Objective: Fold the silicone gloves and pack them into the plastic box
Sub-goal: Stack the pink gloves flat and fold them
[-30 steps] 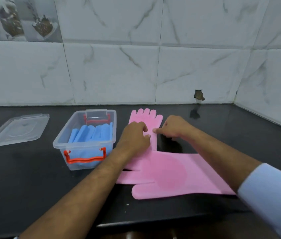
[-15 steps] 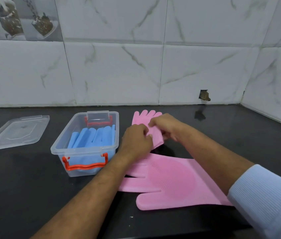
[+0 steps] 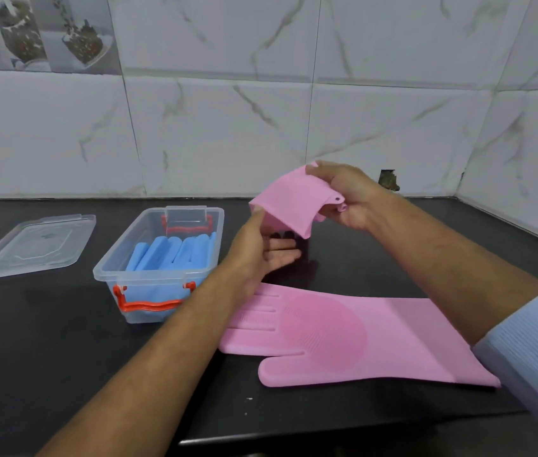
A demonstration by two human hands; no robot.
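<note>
folded pink glove (image 3: 289,201): lifted above the counter (image 3: 46,341), gripped by both hands
left hand (image 3: 257,249): thumb pinches its left corner
right hand (image 3: 348,197): closed on its right edge
plastic box (image 3: 149,258): holds blue gloves (image 3: 172,252)

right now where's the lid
In the head view the lid lies flat on the dark counter at far left, just left of the open box and apart from it.

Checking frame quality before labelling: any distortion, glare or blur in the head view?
Head view: wide-angle bowing bends the tile grout lines; soft sheen on the counter, no harsh glare; mild softness throughout, folded pink glove and both hands still legible; clear lid is low-contrast against the dark surface.
</note>
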